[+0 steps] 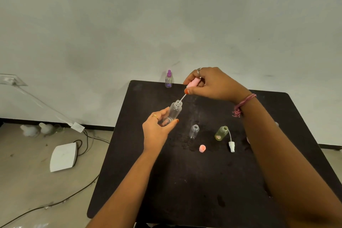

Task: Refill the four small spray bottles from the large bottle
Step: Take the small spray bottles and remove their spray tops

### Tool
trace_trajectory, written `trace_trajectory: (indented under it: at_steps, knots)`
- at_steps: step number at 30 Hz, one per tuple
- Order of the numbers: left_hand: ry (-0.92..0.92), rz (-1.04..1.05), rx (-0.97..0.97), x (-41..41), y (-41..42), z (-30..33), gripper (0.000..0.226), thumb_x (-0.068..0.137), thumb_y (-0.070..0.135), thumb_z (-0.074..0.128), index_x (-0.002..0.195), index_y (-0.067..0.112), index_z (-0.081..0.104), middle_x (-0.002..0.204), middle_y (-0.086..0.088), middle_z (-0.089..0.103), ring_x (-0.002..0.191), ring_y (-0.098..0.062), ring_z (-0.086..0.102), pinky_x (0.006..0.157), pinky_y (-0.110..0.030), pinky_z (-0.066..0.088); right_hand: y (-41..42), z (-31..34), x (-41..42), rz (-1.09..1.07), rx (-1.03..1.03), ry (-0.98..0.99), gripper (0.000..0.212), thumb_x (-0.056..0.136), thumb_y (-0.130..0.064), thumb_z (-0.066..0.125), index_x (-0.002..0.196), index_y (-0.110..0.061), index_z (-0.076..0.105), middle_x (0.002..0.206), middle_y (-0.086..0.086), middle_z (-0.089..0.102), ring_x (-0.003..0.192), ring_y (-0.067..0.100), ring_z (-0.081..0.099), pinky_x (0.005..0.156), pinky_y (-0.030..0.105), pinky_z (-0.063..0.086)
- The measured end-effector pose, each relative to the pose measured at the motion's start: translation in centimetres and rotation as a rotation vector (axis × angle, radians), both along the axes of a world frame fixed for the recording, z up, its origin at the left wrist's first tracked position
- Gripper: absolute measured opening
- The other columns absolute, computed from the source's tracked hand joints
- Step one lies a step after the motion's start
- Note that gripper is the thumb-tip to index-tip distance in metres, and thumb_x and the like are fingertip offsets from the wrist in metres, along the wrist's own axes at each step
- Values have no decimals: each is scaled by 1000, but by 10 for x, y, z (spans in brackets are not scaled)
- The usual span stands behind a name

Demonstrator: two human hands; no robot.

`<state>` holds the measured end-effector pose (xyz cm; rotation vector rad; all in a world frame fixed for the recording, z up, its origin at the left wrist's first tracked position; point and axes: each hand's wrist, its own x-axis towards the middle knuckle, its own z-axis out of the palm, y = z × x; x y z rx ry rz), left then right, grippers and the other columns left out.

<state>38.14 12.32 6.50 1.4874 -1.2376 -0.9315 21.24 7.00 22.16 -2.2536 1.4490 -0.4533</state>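
Both arms reach forward, left hand (157, 127) and right hand (212, 84) curled, gripping.

— On the black table (203, 181)?
— Purple-capped bottle (169, 79) at the far edge; open clear bottle (194, 131), yellowish bottle (221, 133), pink cap (202, 148), white sprayer (231, 146) mid-table.

Square black table (203, 181) with rounded corners stands against a plain pale grey wall (166, 15). Beige floor (27, 181) to its left. Flat white rectangular device (63, 156) lies on the floor, black cables (55, 203) running from it and past the table's near corner. Two white rounded plastic objects (37, 129) sit near the dark baseboard (46, 122), blurred. A clear plastic strip (42, 103) leans from the wall down to a small white tag (77, 127).
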Motion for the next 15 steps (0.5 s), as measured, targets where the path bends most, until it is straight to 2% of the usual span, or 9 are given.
trace_trajectory:
  at_steps: [3, 9, 12, 15]
  knots:
    - [6, 15, 28, 1, -1, -4, 46, 75, 19, 80, 119, 18, 65, 110, 8, 66, 88, 2, 62, 70, 0, 46, 1, 1, -7, -45, 7, -44, 24, 84, -28, 70, 104, -16, 69, 92, -7, 61, 72, 3, 53, 62, 8, 39]
    - [13, 34, 59, 4, 0, -13, 47, 75, 18, 80, 119, 18, 65, 111, 8, 66, 89, 1, 62, 68, -2, 47, 8, -4, -16, -153, 11, -159, 22, 83, -29, 71, 101, -15, 70, 83, -14, 61, 69, -2, 55, 63, 4, 42]
    - [25, 46, 82, 5, 0, -19, 49, 75, 18, 80, 121, 16, 64, 112, 8, 64, 97, -2, 61, 75, -7, 47, 16, -23, -18, -278, 31, -379, 22, 81, -27, 73, 100, -16, 70, 90, -6, 67, 81, 8, 64, 77, 22, 54]
    - [25, 50, 98, 8, 2, -25, 48, 75, 17, 80, 120, 15, 64, 107, 11, 63, 95, -1, 61, 80, -11, 46, 30, -55, -12, -442, 85, -647, 24, 80, -20, 75, 102, -13, 67, 98, 3, 67, 88, 19, 67, 77, 29, 58]
